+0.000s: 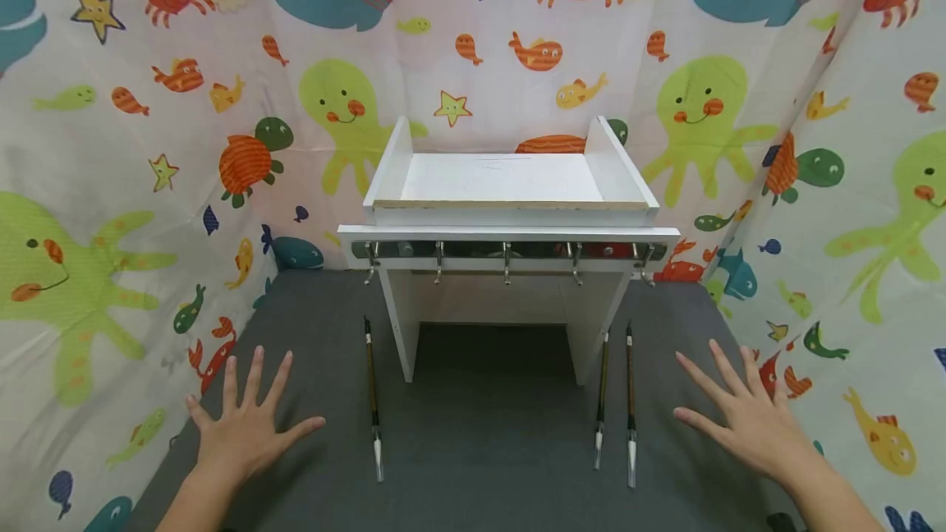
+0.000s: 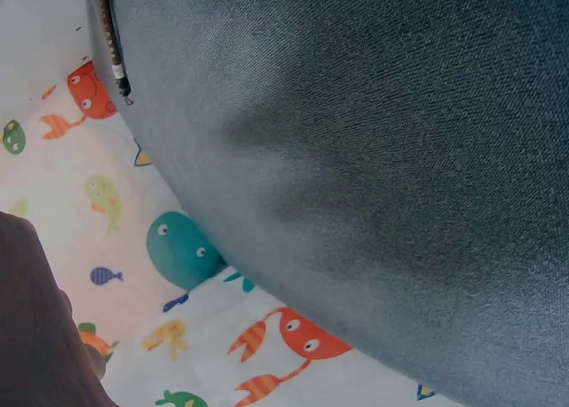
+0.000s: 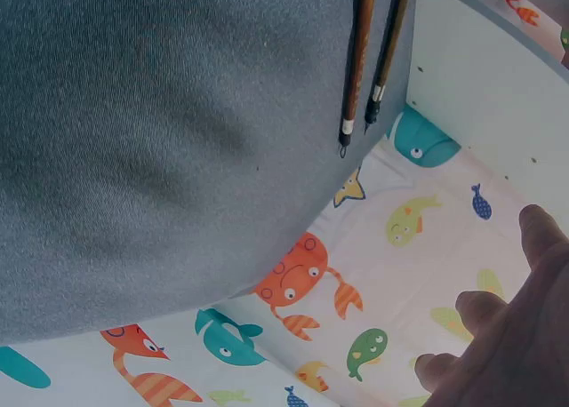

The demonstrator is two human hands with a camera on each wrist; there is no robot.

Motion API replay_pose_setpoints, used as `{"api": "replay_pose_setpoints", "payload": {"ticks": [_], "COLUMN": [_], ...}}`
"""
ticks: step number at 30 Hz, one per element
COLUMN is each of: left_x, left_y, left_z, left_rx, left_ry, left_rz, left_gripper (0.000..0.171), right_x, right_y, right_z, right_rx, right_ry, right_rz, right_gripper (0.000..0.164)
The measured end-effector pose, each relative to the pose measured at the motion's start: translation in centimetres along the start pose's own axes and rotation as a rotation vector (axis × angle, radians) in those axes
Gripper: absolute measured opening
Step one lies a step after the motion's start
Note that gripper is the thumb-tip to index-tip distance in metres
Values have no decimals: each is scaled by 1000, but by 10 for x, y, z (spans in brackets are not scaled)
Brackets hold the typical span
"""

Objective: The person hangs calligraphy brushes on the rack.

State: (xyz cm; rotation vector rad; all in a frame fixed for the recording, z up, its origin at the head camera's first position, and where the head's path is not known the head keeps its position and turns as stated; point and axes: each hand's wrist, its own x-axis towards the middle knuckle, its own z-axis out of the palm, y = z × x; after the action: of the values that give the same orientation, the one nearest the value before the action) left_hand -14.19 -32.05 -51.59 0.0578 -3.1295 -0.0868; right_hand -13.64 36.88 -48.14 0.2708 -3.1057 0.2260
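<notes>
Calligraphy brushes (image 1: 373,384) are lying on the grey tabletop (image 1: 488,442), one left of the white hook-fronted shelf (image 1: 510,217), two (a near-parallel pair) toward its right; the left hand (image 1: 240,432) and right hand (image 1: 760,425) are hovering outside them, all fingers spread wide.

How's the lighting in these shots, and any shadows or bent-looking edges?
Head view: bright, fairly even light, faint soft shadows beside the left hand and right hand; left and right wrist views: the hand at the frame edge looks dark, blurry shadows fall on the grey tabletop, and its edge bows, probably lens distortion.
</notes>
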Motion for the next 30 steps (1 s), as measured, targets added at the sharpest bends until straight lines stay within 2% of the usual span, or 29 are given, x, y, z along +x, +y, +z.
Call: {"api": "replay_pose_setpoints", "payload": {"ticks": [18,30], "left_x": [-4,3], "left_y": [3,16], "left_z": [1,3], "left_rx": [-11,-76], "left_ry": [46,106], "left_rz": [33,65], "left_gripper": [116,114], "right_x": [-3,1], "right_y": [-2,-6], "right_z": [-1,-8], "right_rx": [51,198], "right_ry": [3,8], "right_rz": [-7,-22], "right_gripper": [89,95]}}
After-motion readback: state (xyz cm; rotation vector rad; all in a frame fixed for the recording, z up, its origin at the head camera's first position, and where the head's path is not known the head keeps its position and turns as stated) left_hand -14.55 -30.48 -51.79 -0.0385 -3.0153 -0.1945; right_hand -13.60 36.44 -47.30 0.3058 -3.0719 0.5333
